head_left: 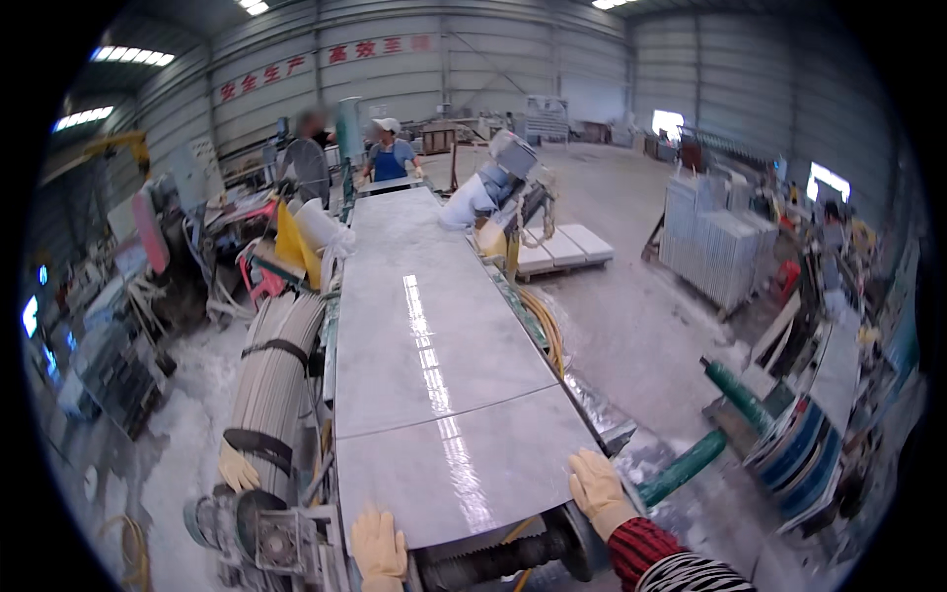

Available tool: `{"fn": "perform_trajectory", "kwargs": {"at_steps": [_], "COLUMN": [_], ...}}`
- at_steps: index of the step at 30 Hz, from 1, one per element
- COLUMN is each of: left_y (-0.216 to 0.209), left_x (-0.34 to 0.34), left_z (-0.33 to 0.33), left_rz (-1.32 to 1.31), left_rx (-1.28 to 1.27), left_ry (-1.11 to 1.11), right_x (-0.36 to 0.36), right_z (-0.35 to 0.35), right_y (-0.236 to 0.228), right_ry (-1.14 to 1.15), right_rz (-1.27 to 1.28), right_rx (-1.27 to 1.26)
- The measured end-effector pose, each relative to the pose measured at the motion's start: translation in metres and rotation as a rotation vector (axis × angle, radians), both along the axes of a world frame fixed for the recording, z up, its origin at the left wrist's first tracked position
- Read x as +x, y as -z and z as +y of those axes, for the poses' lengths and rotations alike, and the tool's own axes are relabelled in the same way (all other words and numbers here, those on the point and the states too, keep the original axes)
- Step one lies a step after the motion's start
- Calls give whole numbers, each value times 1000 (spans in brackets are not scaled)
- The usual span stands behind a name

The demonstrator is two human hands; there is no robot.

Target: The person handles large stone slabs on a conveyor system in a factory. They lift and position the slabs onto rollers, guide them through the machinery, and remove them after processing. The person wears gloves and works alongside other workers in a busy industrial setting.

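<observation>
A smooth grey stone slab point(414, 483) lies flat on a long conveyor line in front of me. It meets a second, longer grey slab point(385, 365) at a thin dark seam. At the near left corner of the near slab rests my left hand point(379, 550), in a pale yellow rubber glove, its fingers stretched forward. My right hand point(598, 490), gloved alike, lies along the slab's right edge with fingers extended onto it. Below the near edge shows a dark ridged roller point(493, 564).
A motor point(281, 538) and a loose yellow glove point(239, 467) are left of the conveyor. An angled machine head point(508, 178) stands over its right side. Upright slabs point(710, 237) fill a rack at right. Two people stand at the far end, one in a blue apron point(391, 164).
</observation>
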State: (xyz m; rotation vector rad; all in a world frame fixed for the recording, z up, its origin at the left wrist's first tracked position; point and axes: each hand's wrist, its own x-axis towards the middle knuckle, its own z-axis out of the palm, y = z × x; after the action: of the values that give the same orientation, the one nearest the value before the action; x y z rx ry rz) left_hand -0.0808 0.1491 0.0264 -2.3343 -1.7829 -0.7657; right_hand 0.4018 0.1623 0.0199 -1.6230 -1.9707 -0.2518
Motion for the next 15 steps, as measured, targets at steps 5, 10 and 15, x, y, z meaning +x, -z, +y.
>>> {"fn": "perform_trajectory", "kwargs": {"at_steps": [5, 10, 15], "left_y": [28, 42, 19], "left_x": [-10, -13, -14], "left_z": [-7, -12, -19], "left_rz": [54, 80, -4], "left_rx": [-16, -14, -26], "left_ry": [29, -18, -37], "right_x": [-9, -7, -19], "right_z": [-10, -13, 3], "right_y": [-11, -17, 5], "right_ry": [21, 12, 37], "right_rz": [49, 77, 34], "right_rx": [-43, -74, -13]}}
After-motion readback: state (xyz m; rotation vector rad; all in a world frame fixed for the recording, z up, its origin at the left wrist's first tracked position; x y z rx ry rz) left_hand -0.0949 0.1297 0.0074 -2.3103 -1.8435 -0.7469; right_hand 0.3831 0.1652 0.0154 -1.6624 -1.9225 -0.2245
